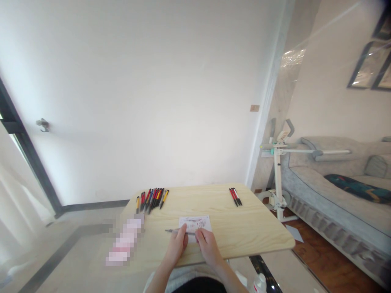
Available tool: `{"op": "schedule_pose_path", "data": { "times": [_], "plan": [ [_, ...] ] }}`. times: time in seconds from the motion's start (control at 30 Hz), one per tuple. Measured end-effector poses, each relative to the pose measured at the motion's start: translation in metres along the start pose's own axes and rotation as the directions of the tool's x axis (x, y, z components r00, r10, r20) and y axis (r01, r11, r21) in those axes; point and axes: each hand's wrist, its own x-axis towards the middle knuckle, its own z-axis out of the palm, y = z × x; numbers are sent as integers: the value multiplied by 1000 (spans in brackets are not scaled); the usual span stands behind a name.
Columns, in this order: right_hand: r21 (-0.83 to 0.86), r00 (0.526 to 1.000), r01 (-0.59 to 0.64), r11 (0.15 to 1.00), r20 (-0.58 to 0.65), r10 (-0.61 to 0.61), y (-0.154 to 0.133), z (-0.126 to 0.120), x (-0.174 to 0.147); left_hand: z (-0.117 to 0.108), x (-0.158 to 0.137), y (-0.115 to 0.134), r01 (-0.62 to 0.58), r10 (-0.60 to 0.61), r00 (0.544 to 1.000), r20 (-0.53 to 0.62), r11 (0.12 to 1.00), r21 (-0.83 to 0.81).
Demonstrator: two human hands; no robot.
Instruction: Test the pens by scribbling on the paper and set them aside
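Note:
A thin grey pen [191, 233] lies crosswise between my two hands, its tip sticking out to the left. My left hand [177, 243] is closed around it with the thumb on top. My right hand [206, 243] pinches the other end, so that end is covered by the fingers. Under the pen, a white sheet with dark printed marks [195, 221] rests on the table, its near part hidden by my hands.
On the light wooden table [250, 228], several pens [155, 197] lie grouped at the back left. A few more pens [235, 197] are at the back right. A white wall stands behind; an exercise bike [277, 179] and a grey sofa [311, 173] are to the right.

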Motion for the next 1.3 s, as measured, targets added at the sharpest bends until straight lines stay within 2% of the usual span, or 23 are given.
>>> {"op": "schedule_pose_path", "data": {
  "times": [0.2,0.37,0.63,0.73,0.8,0.9,1.0,1.1,1.2,1.3],
  "plan": [
    [-65,999,41,997,7,-40,-4,0,-1,1,2,0,21,-22,1000,-3,990,-141],
    [-113,992,129,985,13,-128,-8,1,-4,1,1,4,51,-51,999,5,977,-207],
    [-266,955,294,918,112,-273,-9,-6,1,0,1,5,68,-72,997,-3,950,-304],
    [-261,940,337,905,150,-306,-11,-8,4,-1,1,6,65,-68,998,1,946,-319],
    [-197,956,284,938,130,-262,-12,-7,7,-1,1,6,55,-61,998,-9,948,-312],
    [-40,992,115,993,47,-113,-13,-2,9,0,1,5,36,-43,999,-21,963,-267],
    [130,999,-48,990,8,47,-11,4,9,0,1,5,2,-8,1000,-29,980,-198],
    [265,987,-162,951,51,154,-9,6,9,0,-1,8,-45,44,999,-25,996,-80],
    [392,957,-290,873,107,270,-9,5,9,1,-4,15,-135,136,991,4,987,82],
    [513,938,-344,787,140,318,-15,1,9,5,-9,23,-220,220,975,17,963,157]
  ]
}}
